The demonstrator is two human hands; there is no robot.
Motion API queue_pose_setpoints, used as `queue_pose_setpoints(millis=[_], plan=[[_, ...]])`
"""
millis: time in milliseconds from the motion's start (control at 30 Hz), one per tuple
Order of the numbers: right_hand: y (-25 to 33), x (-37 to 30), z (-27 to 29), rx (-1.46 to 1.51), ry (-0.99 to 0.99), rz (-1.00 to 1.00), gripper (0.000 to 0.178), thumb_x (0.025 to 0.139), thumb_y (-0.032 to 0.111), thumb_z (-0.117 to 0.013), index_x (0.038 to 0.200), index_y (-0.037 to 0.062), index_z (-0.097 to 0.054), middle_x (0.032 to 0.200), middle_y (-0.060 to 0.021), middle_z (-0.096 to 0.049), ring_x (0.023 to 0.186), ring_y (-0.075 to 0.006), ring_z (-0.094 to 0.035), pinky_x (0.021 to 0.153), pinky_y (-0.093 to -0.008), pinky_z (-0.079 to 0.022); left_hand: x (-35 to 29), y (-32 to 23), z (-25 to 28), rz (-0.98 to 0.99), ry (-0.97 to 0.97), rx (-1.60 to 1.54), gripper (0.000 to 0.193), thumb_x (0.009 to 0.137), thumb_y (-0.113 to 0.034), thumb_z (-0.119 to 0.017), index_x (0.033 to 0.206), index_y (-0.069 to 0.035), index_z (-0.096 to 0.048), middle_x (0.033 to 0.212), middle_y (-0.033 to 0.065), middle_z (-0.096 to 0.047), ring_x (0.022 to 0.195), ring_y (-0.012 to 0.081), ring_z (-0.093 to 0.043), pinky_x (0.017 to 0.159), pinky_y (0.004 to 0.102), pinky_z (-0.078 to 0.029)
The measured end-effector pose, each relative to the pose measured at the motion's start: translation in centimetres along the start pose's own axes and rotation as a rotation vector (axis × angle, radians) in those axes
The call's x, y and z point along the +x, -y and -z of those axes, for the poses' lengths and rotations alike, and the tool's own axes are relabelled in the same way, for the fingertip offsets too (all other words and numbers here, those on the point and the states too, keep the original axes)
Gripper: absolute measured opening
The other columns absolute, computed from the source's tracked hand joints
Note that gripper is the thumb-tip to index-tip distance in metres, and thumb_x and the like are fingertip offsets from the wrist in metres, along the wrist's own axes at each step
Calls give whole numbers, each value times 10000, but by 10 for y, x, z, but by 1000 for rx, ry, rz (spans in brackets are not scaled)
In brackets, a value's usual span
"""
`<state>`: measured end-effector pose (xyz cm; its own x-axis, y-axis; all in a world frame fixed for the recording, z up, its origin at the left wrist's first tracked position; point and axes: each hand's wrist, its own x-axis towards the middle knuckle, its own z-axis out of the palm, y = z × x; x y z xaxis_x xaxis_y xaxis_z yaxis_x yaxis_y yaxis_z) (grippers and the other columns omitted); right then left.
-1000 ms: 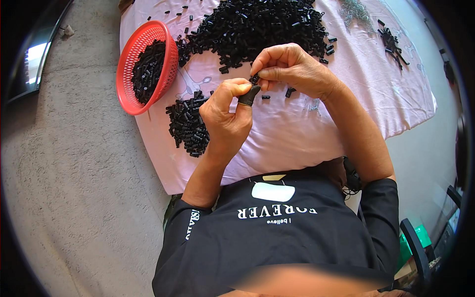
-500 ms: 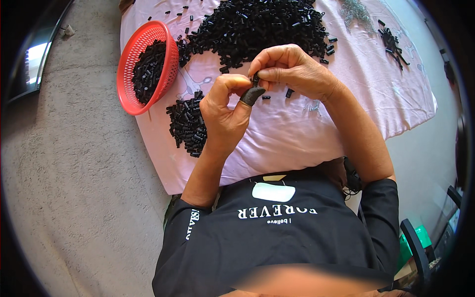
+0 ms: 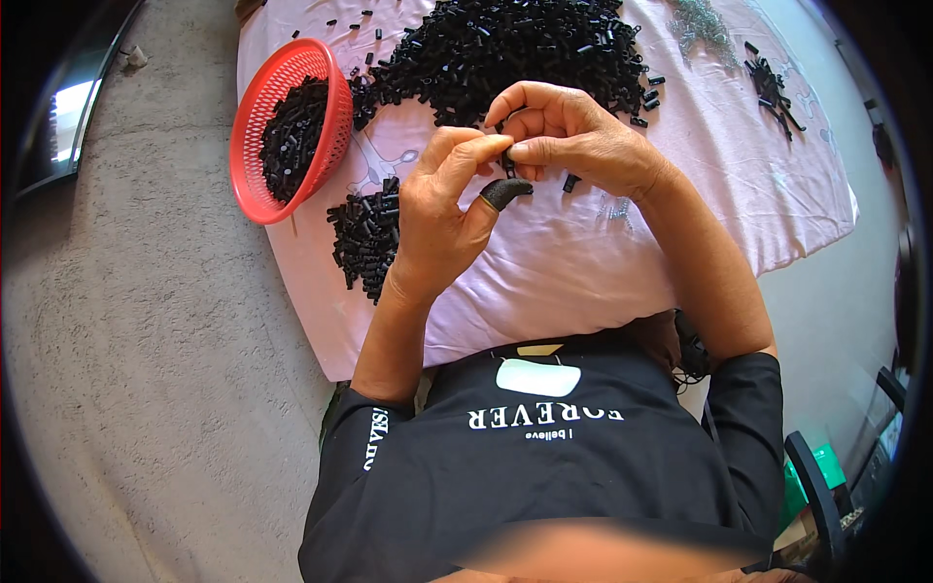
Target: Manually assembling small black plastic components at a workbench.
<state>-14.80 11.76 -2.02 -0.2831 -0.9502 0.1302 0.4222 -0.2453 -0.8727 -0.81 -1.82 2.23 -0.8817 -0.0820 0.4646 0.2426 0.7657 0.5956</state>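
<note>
My left hand and my right hand meet over the pink cloth. A small black tubular piece is pinched between them, mostly covered by fingers. My right thumb and forefinger close on it; my left forefinger presses against it from the other side. The left thumb wears a dark finger cot and stands a little apart below. A large heap of small black cylindrical pieces lies beyond my hands. Another pile of black pieces sits left of my left wrist.
At the left edge of the cloth-covered table, a red plastic basket holds many black pieces. Thin silvery metal pieces lie at the far right, near a small group of longer black parts. Loose pieces lie close to my right hand.
My left thumb has swung away from the black piece, toward the right and down. The left forefinger has moved up and forward onto it. The right hand stays almost in place.
</note>
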Motion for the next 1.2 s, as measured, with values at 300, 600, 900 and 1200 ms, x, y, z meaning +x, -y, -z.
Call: queue_pose_setpoints(millis=[300,600,900,1200], plan=[[3,-1,3,-19,0,-48,300,858,87,-688,1123,29,-558,841,-35,-657,669,-47,-564,593,-183,-446,-3,-4,-7,10,-32,7,336,721,57,-738,1043,7,-653,976,106,-657,735,163,-653,670,278,-537],[2,-1,6,-48,45,-43,319,852,131,-723,1109,27,-565,830,-24,-659,659,-38,-559,583,-175,-461,-10,-4,-19,-4,-118,3,327,713,90,-693,1022,2,-636,933,108,-638,722,176,-635,664,278,-533],[7,-2,3,-124,-145,-33,280,916,167,-667,1156,42,-592,894,-39,-695,733,-57,-644,630,-172,-484,-19,23,14,235,-105,147,278,705,67,-653,975,2,-633,845,102,-600,701,198,-587,658,312,-494],[9,-1,5,-223,-250,11,222,927,210,-649,1088,58,-632,849,-6,-679,701,-30,-608,612,-162,-463,-37,36,29,295,-31,385,198,719,59,-600,897,-13,-647,888,132,-603,791,290,-611,691,364,-493]])
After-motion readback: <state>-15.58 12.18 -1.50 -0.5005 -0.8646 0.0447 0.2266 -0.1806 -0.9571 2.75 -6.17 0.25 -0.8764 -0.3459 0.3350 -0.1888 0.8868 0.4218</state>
